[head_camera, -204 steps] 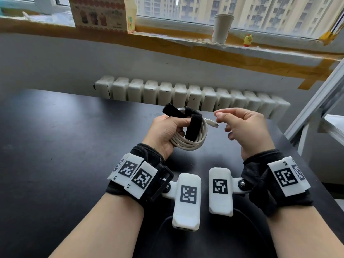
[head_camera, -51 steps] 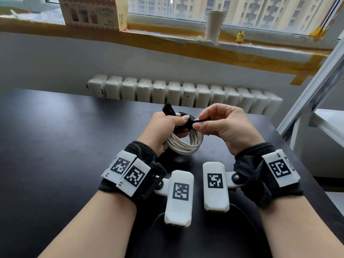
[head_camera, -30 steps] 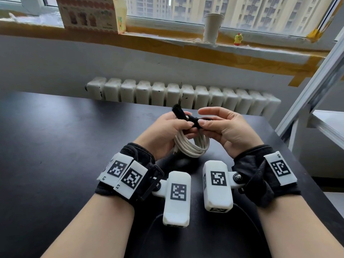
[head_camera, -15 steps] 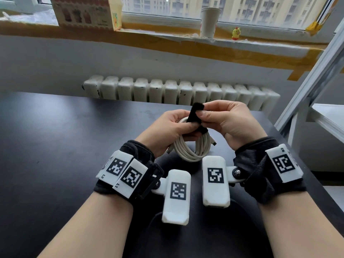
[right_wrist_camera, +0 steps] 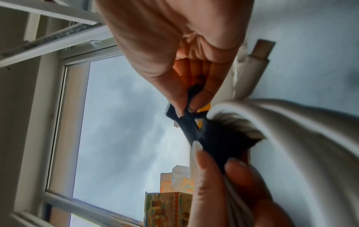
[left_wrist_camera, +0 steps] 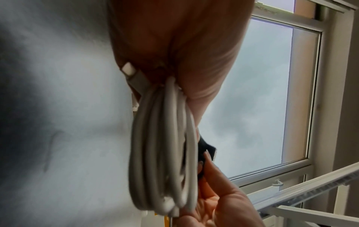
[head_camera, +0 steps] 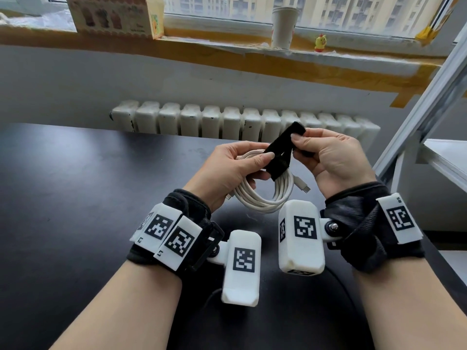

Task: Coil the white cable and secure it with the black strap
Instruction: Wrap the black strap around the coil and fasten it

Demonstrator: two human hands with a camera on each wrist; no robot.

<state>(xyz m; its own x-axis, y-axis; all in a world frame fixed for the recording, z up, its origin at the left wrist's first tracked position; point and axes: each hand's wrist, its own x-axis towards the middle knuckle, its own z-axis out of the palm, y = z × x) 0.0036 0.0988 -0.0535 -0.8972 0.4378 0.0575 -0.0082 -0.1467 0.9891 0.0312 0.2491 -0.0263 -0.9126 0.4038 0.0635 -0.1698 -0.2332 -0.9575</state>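
Note:
The white cable is wound into a coil of several loops and hangs above the black table. My left hand grips the coil at its top, the thumb pressing the black strap against the loops. My right hand pinches the strap's free end and holds it stretched up and to the right, away from the coil. One plug sticks out on the right. In the right wrist view the pinch on the strap sits beside the coil. The left wrist view shows the loops edge-on.
A white radiator runs behind the table's far edge. The window sill above holds a printed carton, a paper cup and a small yellow figure. A white metal shelf frame stands at the right.
My right hand has drawn the strap's free end up and to the right, so the strap now stands out from the coil. The left hand keeps its grip on the coil.

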